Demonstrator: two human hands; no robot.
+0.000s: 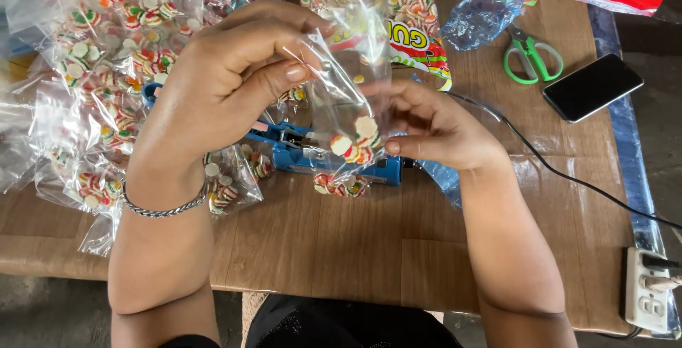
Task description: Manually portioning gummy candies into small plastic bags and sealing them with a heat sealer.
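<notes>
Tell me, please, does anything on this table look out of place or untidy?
Mostly no. The filled candy bags lie in a loose heap at the left, and the phone sits near the table edge. Nothing looks spilled or damaged.

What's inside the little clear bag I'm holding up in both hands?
The clear bag holds a few round candies, white, red and green, gathered at its bottom. The rest looks empty. The left hand and right hand cover its edges, so anything there is hidden.

Bright, even daylight fills the sharp view, with white glare on the clear plastic bags (85, 71) and only soft shadows on the desk (341, 248).
</notes>
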